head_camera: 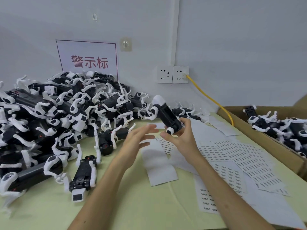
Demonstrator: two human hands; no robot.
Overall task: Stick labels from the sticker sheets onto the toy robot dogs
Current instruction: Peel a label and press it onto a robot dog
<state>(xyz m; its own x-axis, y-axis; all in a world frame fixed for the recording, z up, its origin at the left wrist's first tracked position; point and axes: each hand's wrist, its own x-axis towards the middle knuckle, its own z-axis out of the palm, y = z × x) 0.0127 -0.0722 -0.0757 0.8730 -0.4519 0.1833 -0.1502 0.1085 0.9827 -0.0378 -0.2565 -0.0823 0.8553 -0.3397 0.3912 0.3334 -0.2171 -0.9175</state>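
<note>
Both forearms come up from bottom centre. Left hand (139, 138) mid-frame, fingers straight & spread, holding nothing, kinda blurry. Right hand (182, 140) just beside it grips the lower end of a toy robot dog (166, 113), which is tilted up-left. Sticker sheets (232, 153) lie on the desk (132, 205) right of centre, print too small to read. Dog pile (66, 110) is at left.

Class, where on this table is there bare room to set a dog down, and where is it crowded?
Bare table lies along the near edge, between the dog pile and the sticker sheets. Both those sides are crowded.
</note>
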